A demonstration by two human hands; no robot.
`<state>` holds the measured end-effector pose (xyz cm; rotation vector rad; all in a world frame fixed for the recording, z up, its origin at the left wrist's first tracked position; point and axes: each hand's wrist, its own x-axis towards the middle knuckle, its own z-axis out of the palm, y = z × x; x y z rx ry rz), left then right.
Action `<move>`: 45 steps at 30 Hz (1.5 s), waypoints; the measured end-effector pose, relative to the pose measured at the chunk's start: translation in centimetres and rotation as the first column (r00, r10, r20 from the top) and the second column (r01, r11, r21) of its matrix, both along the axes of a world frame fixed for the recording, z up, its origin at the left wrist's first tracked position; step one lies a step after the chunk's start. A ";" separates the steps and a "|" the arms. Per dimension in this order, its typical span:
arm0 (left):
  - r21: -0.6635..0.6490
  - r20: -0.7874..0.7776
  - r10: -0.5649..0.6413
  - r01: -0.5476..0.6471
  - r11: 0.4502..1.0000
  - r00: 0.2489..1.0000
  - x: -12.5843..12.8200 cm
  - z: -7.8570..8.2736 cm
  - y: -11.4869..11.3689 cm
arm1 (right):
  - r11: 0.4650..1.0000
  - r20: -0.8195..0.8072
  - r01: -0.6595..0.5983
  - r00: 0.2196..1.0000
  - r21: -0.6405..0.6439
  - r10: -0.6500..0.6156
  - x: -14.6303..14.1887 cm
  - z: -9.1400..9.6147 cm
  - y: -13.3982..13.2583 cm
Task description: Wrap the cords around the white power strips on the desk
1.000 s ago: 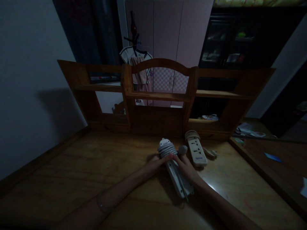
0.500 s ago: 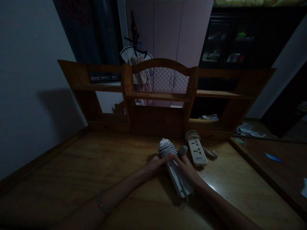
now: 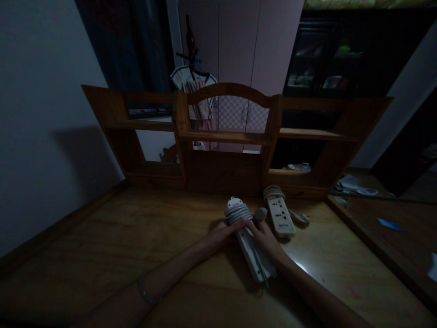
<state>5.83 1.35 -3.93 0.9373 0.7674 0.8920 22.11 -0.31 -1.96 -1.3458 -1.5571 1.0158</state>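
Both my hands grip a white power strip (image 3: pixel 250 256) just above the wooden desk, its underside partly turned towards me. Grey-white cord (image 3: pixel 238 212) is wound in several turns round its far end. My left hand (image 3: pixel 221 236) clasps it from the left, with the thumb lying across the cord. From the right my right hand (image 3: pixel 265 237) wraps it, thumb meeting the left one on top. A grey plug (image 3: pixel 260 213) sticks out beside my right fingers. Along the strip's near part runs a thin greenish strand (image 3: pixel 265 275). My other fingers are mostly hidden.
A second power strip (image 3: pixel 282 217) with coiled cord lies to the right, sockets up, its plug (image 3: pixel 302 218) beside it. Across the back of the desk (image 3: pixel 153 223) stands a wooden shelf unit (image 3: pixel 227 136). A wall (image 3: pixel 44 127) borders the left; a lower wooden surface (image 3: pixel 375 241) lies right.
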 end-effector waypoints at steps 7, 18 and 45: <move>-0.011 -0.006 0.001 -0.001 1.000 1.000 0.1 0.2 -0.1 | 1.000 -0.034 -0.006 0.999 0.014 0.007 -0.1 0.3 -0.2; 0.001 0.015 -0.006 0.006 1.000 1.000 0.0 0.4 -0.2 | 1.000 -0.025 -0.006 1.000 0.015 0.006 0.0 0.1 0.1; 0.010 0.024 -0.030 0.029 1.000 0.999 0.0 0.0 0.0 | 1.000 -0.028 -0.006 1.000 -0.020 0.006 -0.2 0.6 -0.3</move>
